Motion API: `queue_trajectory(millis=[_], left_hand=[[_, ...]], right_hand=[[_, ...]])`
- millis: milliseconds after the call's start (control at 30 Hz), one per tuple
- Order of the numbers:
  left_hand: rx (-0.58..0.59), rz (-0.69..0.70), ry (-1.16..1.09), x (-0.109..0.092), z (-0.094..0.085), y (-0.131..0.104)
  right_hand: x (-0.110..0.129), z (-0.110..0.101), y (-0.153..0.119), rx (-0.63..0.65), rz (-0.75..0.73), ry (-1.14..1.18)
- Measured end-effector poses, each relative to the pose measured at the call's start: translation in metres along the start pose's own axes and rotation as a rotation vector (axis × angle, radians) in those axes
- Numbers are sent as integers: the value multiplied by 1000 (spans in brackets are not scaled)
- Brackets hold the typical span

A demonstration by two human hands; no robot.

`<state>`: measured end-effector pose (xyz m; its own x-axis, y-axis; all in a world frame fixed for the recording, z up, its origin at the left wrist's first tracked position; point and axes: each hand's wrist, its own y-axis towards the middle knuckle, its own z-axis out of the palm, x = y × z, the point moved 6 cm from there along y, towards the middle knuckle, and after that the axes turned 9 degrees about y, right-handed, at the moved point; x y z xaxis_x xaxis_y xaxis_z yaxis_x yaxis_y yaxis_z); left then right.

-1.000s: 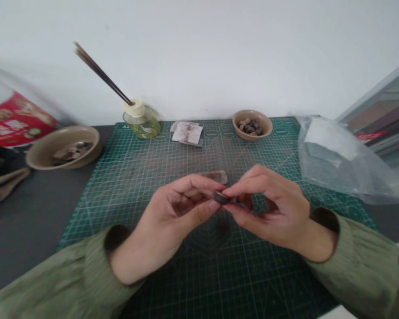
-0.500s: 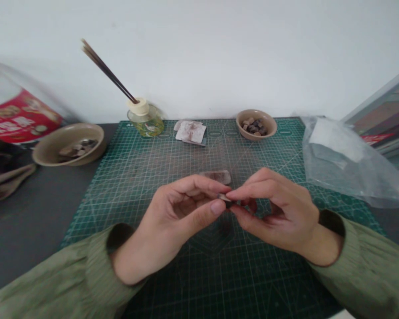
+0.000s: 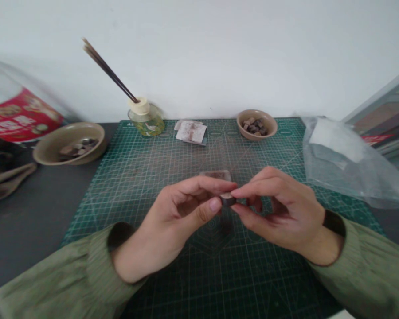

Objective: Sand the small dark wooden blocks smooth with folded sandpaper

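Note:
A small dark piece with a pale flat top [image 3: 228, 200] is held between both hands above the cutting mat [image 3: 213, 274]. My left hand [image 3: 179, 221] pinches its left side between thumb and index finger. From the right, the thumb and index finger of my right hand [image 3: 282, 210] close on the same piece, so its right edge is partly hidden. Whether it is wood or stone I cannot tell. Just behind the fingers, a pale rectangular block with a brownish face [image 3: 221, 174] lies on the mat, its lower part covered by my left hand.
At the back right stands a small bowl [image 3: 252, 137] of brown and dark chunks. A larger bowl [image 3: 49, 155] with pieces sits left, near a red package [image 3: 23, 117]. A reed diffuser [image 3: 146, 124], stained papers [image 3: 191, 132] and a clear plastic bag [image 3: 335, 170] line the mat's edges.
The small piece has turned between my fingers and shows more of its dark side. My right hand has shifted slightly right; both hands still grip the piece.

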<state>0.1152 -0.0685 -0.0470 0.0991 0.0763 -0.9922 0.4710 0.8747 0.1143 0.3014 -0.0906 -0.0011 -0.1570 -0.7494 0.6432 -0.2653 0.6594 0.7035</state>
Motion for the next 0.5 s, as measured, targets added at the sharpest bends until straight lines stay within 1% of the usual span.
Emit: queue_trajectory(millis=[233,367,500], left_hand=[[-48,10,-6,-3,-3,0],[-56,20,-38,-2,-2,1],[-61,43,-24,-3,-2,1]], right_hand=[[1,-1,1,-24,13,6],[-1,-1,0,-36,15,27],[-2,0,0,-37,6,33]])
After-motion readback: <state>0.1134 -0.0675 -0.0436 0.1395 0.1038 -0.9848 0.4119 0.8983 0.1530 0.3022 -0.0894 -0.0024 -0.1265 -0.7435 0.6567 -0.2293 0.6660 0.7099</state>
